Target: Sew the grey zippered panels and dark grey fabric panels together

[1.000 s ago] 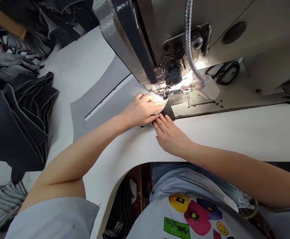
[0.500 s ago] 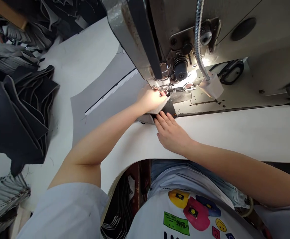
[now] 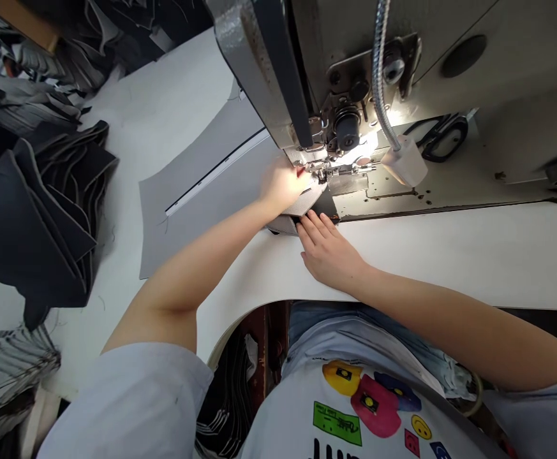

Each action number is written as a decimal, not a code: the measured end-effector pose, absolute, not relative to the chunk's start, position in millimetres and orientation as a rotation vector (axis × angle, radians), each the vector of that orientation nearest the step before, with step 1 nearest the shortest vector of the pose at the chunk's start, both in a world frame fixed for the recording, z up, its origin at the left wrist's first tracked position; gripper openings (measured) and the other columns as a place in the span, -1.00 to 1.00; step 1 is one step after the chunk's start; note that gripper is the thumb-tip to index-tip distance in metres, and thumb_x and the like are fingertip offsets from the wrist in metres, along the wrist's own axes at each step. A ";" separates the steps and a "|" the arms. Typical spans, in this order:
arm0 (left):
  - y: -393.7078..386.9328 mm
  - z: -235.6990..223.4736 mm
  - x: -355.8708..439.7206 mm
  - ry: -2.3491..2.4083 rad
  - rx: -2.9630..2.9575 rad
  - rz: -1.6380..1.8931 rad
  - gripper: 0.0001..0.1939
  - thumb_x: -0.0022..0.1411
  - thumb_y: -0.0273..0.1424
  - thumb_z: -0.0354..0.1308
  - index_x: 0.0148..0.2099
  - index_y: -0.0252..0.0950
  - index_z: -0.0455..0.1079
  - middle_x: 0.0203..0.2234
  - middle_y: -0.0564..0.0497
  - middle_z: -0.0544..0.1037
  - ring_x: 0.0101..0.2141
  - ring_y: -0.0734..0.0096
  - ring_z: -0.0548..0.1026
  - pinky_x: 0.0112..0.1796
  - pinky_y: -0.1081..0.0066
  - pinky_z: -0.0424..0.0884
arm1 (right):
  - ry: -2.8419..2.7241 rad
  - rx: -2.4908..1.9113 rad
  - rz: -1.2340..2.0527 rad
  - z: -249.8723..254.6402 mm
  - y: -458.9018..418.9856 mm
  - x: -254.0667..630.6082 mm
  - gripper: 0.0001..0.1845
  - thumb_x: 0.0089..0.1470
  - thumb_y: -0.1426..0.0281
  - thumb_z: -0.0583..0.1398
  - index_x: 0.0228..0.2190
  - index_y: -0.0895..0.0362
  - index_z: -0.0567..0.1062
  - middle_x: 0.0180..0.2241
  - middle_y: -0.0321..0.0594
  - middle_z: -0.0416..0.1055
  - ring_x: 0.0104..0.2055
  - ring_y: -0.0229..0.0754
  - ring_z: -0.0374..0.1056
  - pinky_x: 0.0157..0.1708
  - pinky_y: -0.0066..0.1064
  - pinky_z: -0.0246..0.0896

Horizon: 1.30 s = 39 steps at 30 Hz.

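My left hand (image 3: 282, 187) is slightly blurred at the presser foot (image 3: 319, 169) of an industrial sewing machine (image 3: 278, 70), with its fingertips by the needle area. Under its palm lies a curved piece of grey mesh fabric (image 3: 302, 205). Below that, a black fabric piece (image 3: 326, 204) sits at the edge of the machine bed. My right hand (image 3: 326, 250) lies flat with its fingers together, pressing on the near edge of the layered fabric. The needle itself is hidden.
A grey fabric panel (image 3: 201, 210) with a white strip lies on the white table (image 3: 455, 255) left of the machine. Black-handled scissors (image 3: 443, 137) rest on the machine bed behind a gooseneck lamp (image 3: 405, 162). Stacked dark fabric pieces (image 3: 34, 236) pile up at the left.
My left hand has moved up from the mesh toward the presser foot, and the mesh now shows more beneath it. My right hand stays at the fabric edge. The whole view has shifted slightly.
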<state>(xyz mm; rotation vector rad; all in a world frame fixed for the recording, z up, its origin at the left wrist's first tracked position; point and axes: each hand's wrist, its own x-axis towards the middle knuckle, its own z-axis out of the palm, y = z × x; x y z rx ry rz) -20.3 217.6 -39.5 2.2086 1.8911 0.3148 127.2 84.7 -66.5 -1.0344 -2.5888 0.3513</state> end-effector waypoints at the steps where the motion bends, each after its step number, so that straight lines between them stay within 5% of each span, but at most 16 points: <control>1: 212.9 -36.3 -25.9 1.937 2.247 0.360 -0.83 0.27 -0.35 0.02 -0.33 -0.26 0.39 -0.44 -0.10 0.53 -0.29 0.18 0.46 -0.25 0.28 0.33 | -2.584 -1.034 0.354 -66.7 84.7 127.3 -0.41 0.28 0.44 0.02 0.23 0.55 0.26 0.30 0.35 0.14 0.38 0.25 0.05 0.36 0.10 -0.03; 4: 194.0 -25.7 -43.7 1.752 2.561 0.394 -0.76 0.33 -0.34 -0.04 -0.27 -0.25 0.45 -0.34 -0.10 0.59 -0.24 0.19 0.48 -0.14 0.24 0.34 | -2.575 -1.029 0.343 -67.3 84.7 127.2 -0.42 0.28 0.44 0.02 0.23 0.54 0.27 0.29 0.34 0.16 0.37 0.25 0.07 0.35 0.11 0.00; 10: 165.0 0.1 -59.0 0.927 2.982 -0.137 -0.64 0.34 -0.39 -0.06 0.08 -0.12 0.46 0.02 -0.01 0.58 -0.07 0.11 0.45 -0.08 0.12 0.26 | -2.573 -1.035 0.326 -65.6 85.2 126.0 -0.42 0.28 0.43 0.03 0.22 0.55 0.27 0.27 0.35 0.20 0.35 0.23 0.12 0.34 0.09 0.02; 17: 169.9 14.6 -48.8 1.136 2.938 -0.572 -0.50 0.22 -0.46 0.01 0.21 -0.23 0.36 -0.06 -0.16 0.56 -0.09 0.03 0.46 -0.15 0.17 0.30 | -2.628 -0.945 0.543 -55.1 92.8 140.7 -0.40 0.26 0.41 0.06 0.24 0.52 0.26 0.30 0.29 0.18 0.40 0.24 0.01 0.35 0.12 -0.02; 22: 181.5 14.0 -42.6 1.227 2.766 -0.675 -0.41 0.30 -0.42 -0.06 0.36 -0.15 0.19 -0.03 -0.11 0.52 -0.15 0.21 0.52 -0.30 0.37 0.32 | -2.714 -0.836 0.514 -56.3 95.3 141.3 -0.31 0.24 0.30 0.11 0.26 0.50 0.23 0.33 0.27 0.10 0.42 0.21 -0.03 0.38 0.07 -0.08; 29: 178.0 22.2 -15.9 1.326 2.665 -0.758 -0.50 0.30 -0.45 -0.08 0.25 -0.14 0.33 -0.14 -0.02 0.57 -0.27 0.27 0.54 -0.41 0.42 0.23 | -2.771 -0.941 0.345 -57.1 91.4 112.6 -0.17 0.26 0.09 0.10 0.27 0.53 0.21 0.34 0.28 0.07 0.41 0.22 -0.03 0.40 -0.01 -0.10; 39: 169.4 19.7 -5.6 1.384 2.717 -0.782 -0.63 0.20 -0.52 0.00 0.03 -0.23 0.41 -0.31 -0.05 0.55 -0.47 0.27 0.49 -0.55 0.35 0.08 | -2.679 -0.939 0.343 -61.9 81.5 118.8 -0.21 0.24 0.15 0.16 0.21 0.58 0.28 0.29 0.38 0.14 0.37 0.27 0.07 0.36 0.03 -0.02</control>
